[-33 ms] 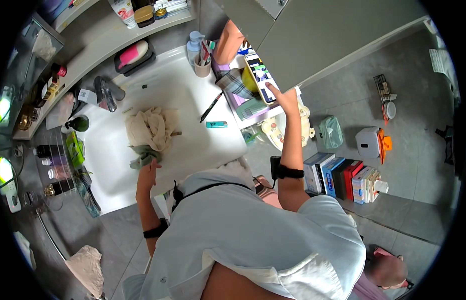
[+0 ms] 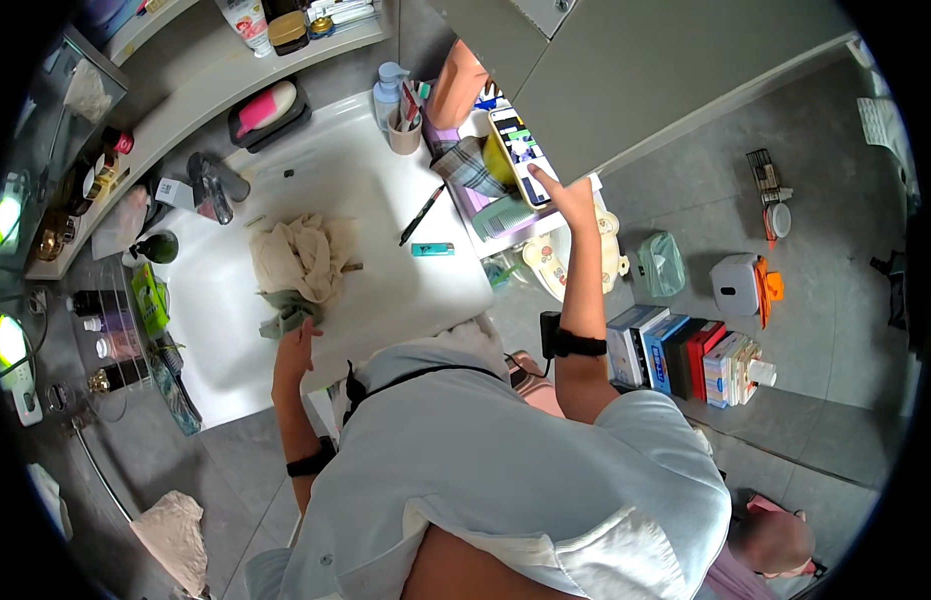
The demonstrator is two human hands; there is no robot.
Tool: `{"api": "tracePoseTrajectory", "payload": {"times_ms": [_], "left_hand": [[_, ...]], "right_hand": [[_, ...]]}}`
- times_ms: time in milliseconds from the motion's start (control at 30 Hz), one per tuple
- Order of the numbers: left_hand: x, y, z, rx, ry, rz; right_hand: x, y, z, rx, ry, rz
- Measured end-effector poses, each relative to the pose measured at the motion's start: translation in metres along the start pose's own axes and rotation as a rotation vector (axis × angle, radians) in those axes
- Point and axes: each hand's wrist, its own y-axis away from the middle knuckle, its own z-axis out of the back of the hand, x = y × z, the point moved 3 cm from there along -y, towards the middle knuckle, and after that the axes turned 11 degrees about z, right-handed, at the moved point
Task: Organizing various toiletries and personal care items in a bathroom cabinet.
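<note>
Green cloth (image 2: 289,312) at left: probably soft, limp; best pinched at near edge. Touched by left hand (image 2: 298,345), phone (image 2: 514,140) by right hand (image 2: 574,200); both grips unclear.

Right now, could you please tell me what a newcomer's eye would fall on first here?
Probably the lit phone to the right of the sink, with the right hand at it. Next, the crumpled cream cloth in the sink, with the left hand at the green cloth on its near side.
</note>
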Motion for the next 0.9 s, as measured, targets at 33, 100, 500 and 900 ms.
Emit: {"api": "tracePoseTrajectory", "payload": {"times_ms": [33,100,500,900], "left_hand": [[0.001,-0.001,0.0,-0.001,-0.003,0.0],[0.003,-0.003,-0.001,-0.011,0.045,-0.025],[-0.023,0.005,0.002,-0.065,-0.178,-0.133],[-0.009,-0.001,0.002,-0.086,-0.169,-0.182]], "right_hand": [[-0.003,0.0,-0.002,-0.002,-0.002,-0.002],[-0.004,-0.001,-0.005,0.019,0.097,0.125],[-0.023,0.007,0.007,-0.043,-0.126,-0.073],[-0.034,0.009,0.009,-0.031,-0.174,-0.084]]}}
